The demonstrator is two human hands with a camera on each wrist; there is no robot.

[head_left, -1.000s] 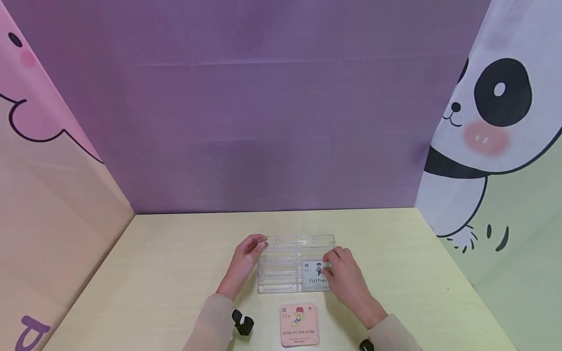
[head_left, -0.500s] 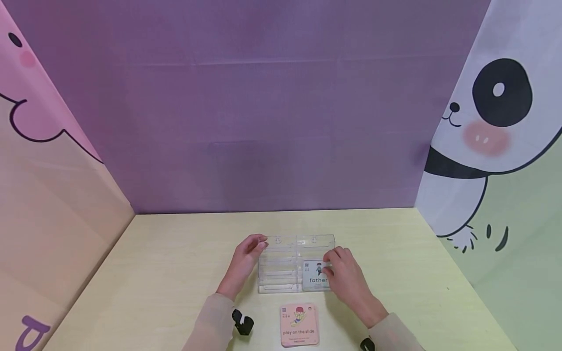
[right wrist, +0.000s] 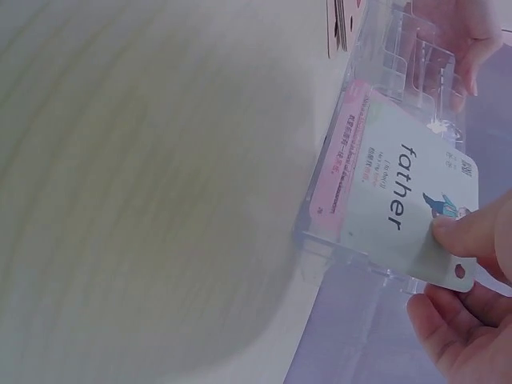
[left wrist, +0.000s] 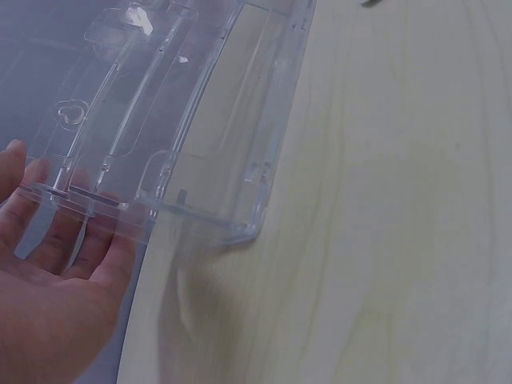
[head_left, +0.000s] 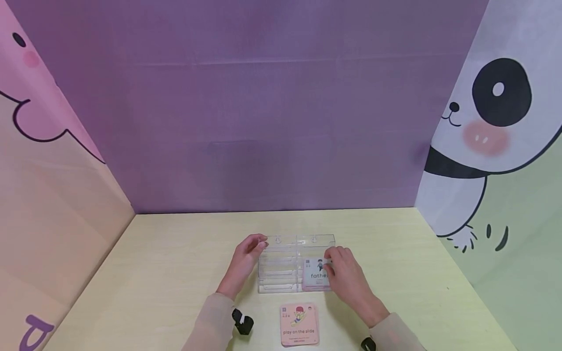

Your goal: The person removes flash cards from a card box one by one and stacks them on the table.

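A clear plastic card rack [head_left: 278, 267] with two columns of stepped slots stands on the table. My left hand [head_left: 246, 259] holds its upper left corner, the fingers behind the clear wall in the left wrist view. My right hand [head_left: 349, 279] pinches a pale card [right wrist: 392, 188] printed "father", thumb on its face near the small figure. That card sits in the lower right slot, raised a little. Below its bottom edge shows the strip of a pink card [right wrist: 330, 184] in the same slot.
A stack of pink cards [head_left: 299, 323], the top one reading "play on the slide", lies in front of the rack. A black device [head_left: 243, 322] sits at my left wrist. Behind the wooden table [head_left: 184, 243] stands a purple backdrop [head_left: 272, 122].
The "father" card has moved up slightly in its slot with my right hand, and pink now shows along its bottom. My left hand and the rack stay put.
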